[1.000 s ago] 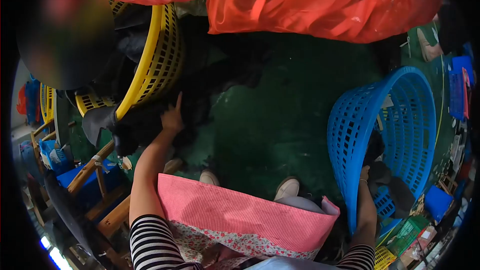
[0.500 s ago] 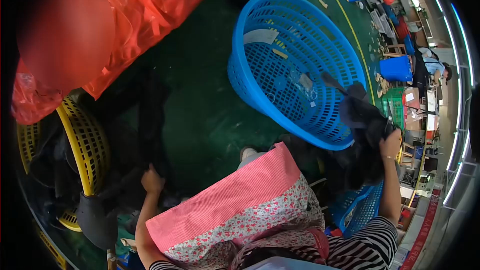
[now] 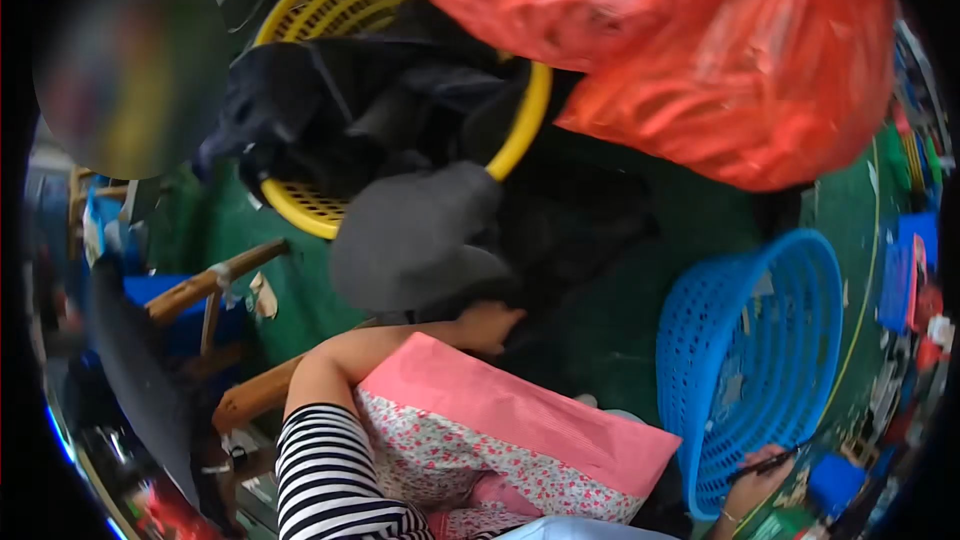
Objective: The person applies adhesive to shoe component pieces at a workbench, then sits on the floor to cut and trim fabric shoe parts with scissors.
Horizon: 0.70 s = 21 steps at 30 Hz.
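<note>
My left hand (image 3: 490, 327) is closed at the edge of a dark grey cloth piece (image 3: 415, 240), which hangs over the rim of a yellow basket (image 3: 540, 110). More black cloth (image 3: 400, 105) fills that basket. At the lower right, my right hand (image 3: 757, 485) is closed round a small dark tool (image 3: 775, 461), perhaps scissors, beside the rim of a blue basket (image 3: 668, 340). A pink and flowered cloth (image 3: 520, 410) covers my lap between the hands.
Large red plastic bags (image 3: 740, 70) stand at the top, behind the dark cloth on the green floor. A wooden stool (image 3: 250, 395) is at the left, near a blue container (image 3: 160, 290). Crates and goods line the far right.
The view has swung left, so the yellow basket is now central and the blue basket lower right. The dark cloth near my right hand is no longer seen there.
</note>
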Motion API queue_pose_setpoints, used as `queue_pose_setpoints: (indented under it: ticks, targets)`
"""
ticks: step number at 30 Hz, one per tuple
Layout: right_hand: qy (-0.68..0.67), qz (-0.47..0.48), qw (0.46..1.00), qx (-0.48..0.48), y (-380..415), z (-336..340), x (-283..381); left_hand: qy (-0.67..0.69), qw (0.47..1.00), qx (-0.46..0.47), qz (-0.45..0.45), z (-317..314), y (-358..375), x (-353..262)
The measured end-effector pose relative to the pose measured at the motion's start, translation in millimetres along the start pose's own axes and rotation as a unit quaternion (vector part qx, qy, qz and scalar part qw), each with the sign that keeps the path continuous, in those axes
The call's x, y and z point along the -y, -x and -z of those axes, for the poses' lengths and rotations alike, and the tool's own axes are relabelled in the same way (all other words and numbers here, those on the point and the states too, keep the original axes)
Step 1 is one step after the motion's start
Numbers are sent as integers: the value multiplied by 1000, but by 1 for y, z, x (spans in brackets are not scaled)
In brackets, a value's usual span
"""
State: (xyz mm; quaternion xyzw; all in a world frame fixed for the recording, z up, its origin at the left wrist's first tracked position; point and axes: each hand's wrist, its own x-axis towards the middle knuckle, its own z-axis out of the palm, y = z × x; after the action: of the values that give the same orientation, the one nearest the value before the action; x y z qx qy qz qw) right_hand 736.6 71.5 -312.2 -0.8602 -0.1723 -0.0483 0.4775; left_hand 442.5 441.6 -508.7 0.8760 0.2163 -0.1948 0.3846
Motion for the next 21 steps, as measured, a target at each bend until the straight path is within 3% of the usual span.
queue_pose_setpoints:
  ticks: [2, 3, 4, 5, 6, 8, 9, 10, 11, 13, 14, 15, 17, 18, 20, 21]
  targets:
    - [-54, -65, 961, 264, 0, -123, 100, 15, 1000, -16, -3, -8, 16, 1]
    - [-43, -50, 916, 396, -7, -180, 118, 39, 999, 18, -9, -14, 7, 0]
    - [-70, -27, 866, 494, -9, -229, 123, 60, 997, 50, -18, -14, 10, -5]
    - [-55, -52, 842, 534, -4, -274, 146, 77, 996, 46, -11, -21, 17, 1]
    - [-80, 21, 843, 531, 1, -322, 132, 81, 996, 33, -2, -28, 26, 2]
    - [-113, -53, 826, 550, 17, -386, 167, 114, 993, 22, -20, -43, 42, 2]
    - [-103, -47, 852, 511, 27, -407, 183, 98, 992, 74, -6, -48, 48, 2]
    - [-94, -40, 876, 472, 39, -424, 190, 107, 992, 69, 1, -59, 56, 4]
    - [-108, -2, 918, 383, 43, -458, 154, 76, 995, 51, -32, -65, 66, 3]
    - [-283, -136, 836, 450, 33, -464, 157, 58, 997, 18, -56, -73, 82, 1]
    - [-338, -202, 824, 407, 34, -469, 151, 92, 983, -114, -109, -74, 90, 1]
    - [-357, -240, 797, 424, 33, -467, 153, 117, 949, -245, -157, -70, 98, 2]
    - [-307, -169, 811, 469, 28, -463, 161, -33, 909, -380, -168, -7, 133, -2]
    - [-326, -134, 820, 451, 30, -465, 167, -182, 870, -439, -131, 32, 168, -16]
    - [-322, -104, 813, 474, 21, -463, 176, -308, 762, -570, 21, 62, 223, -37]
    - [-331, -87, 808, 480, 19, -462, 180, -340, 734, -560, 177, 72, 246, -50]
